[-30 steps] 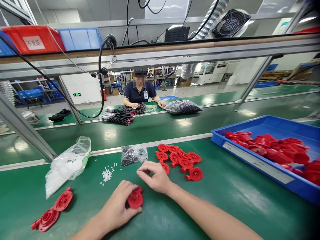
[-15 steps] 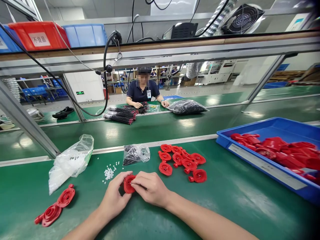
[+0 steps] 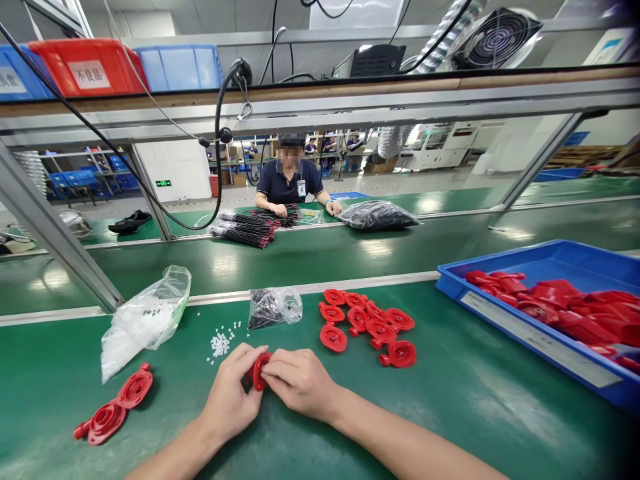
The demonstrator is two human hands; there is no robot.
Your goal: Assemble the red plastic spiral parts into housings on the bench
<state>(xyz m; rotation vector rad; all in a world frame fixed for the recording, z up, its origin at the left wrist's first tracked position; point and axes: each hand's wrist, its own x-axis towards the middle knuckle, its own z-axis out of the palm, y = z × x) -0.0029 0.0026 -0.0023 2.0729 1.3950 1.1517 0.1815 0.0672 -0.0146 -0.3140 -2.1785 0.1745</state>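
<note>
My left hand point(image 3: 234, 389) is closed around the edge of a round red plastic housing point(image 3: 261, 371), which is tilted so its face turns toward my right hand. The thumb and fingers of my right hand point(image 3: 299, 385) are pinched together against that face; anything between the fingertips is hidden. Just beyond my left hand lies a small heap of tiny white plastic pieces point(image 3: 220, 344). Behind my hands sits a clear bag of small dark parts point(image 3: 273, 308). Several more red housings point(image 3: 381, 329) lie face up to the right, and two red housings point(image 3: 107, 423) lie at the left.
A clear bag of white pieces point(image 3: 145, 323) lies at the left. The blue tray point(image 3: 533, 340) at the right holds many red housings. Past the bench's metal edge, a co-worker point(image 3: 291, 179) sits by bundles of black wires point(image 3: 245, 233). A metal frame post point(image 3: 60, 227) slants at the left.
The red housing has turned in my left hand, so its face now shows more edge-on. My right fingers stay pinched at it. The whole view has shifted slightly.
</note>
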